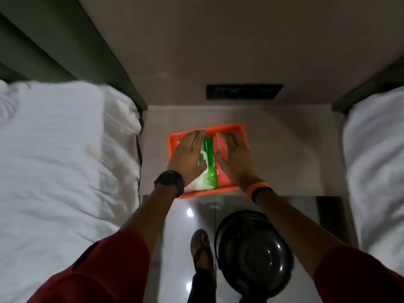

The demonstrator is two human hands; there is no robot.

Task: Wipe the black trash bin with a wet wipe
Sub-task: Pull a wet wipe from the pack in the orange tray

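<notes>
Both hands were over the orange tray (237,127) on the small table (284,154) between the two beds. Left hand (188,158) lay flat, fingers spread, pressing on the green wet-wipe pack (207,158) inside the tray. Right hand (235,156) hovered open over the tray's right half, fingers loosely spread, nothing visibly gripped

Black trash bin (253,252) stood on the floor (177,237) just in front of the table, near the person's sandalled foot (202,248), well below both hands and untouched by them

Progress, my read: very early. No wipe was out of the pack that I could see, so pulling a wipe, going down to the bin and wiping it all remained

Hard to make out:
- pack opening and flap were covered by the left hand, so whether it was open couldn't be told
- a pale patch under the right hand's fingers could be a wipe or just glare, blur made it unclear
- bin's side walls were hidden from above, only the glossy top showed, so no call on how dirty it was
- dark panel (244,91) on the wall behind was smeared, no detail
</notes>
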